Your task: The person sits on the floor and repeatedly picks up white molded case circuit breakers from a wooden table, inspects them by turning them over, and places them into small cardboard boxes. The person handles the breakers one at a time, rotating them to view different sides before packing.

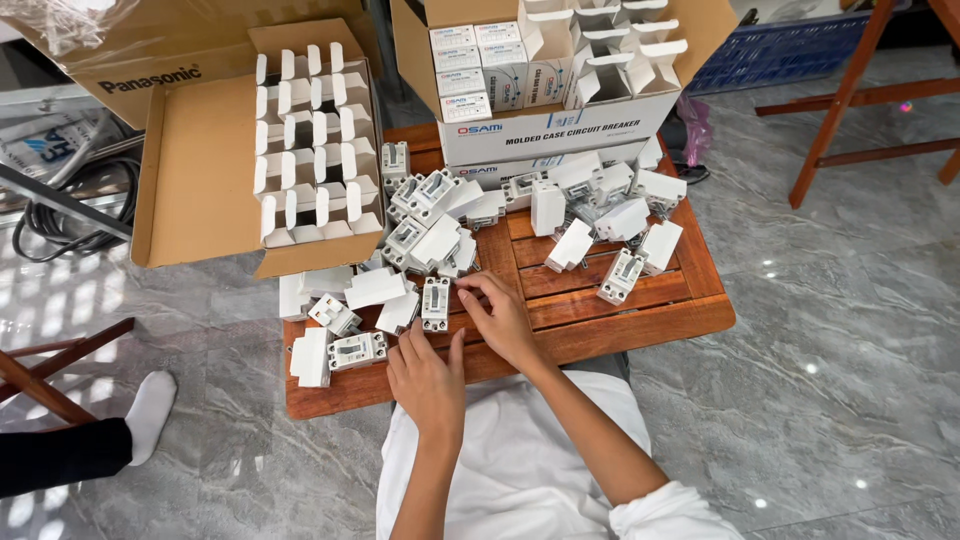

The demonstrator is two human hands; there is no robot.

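A blue crate (pixel 775 48) sits beyond the table, black cables (pixel 70 215) coil left, near a white-socked foot (pixel 150 410).

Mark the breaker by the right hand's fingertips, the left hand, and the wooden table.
breaker (pixel 435 303), head view, middle of its front face
left hand (pixel 428 385), head view, back of the hand
wooden table (pixel 600 315), head view, bare slat

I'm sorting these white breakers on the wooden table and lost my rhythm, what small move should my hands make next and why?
Probably close the right hand on the upright breaker its fingertips already touch and lift it; the left hand rests just below, holding nothing.
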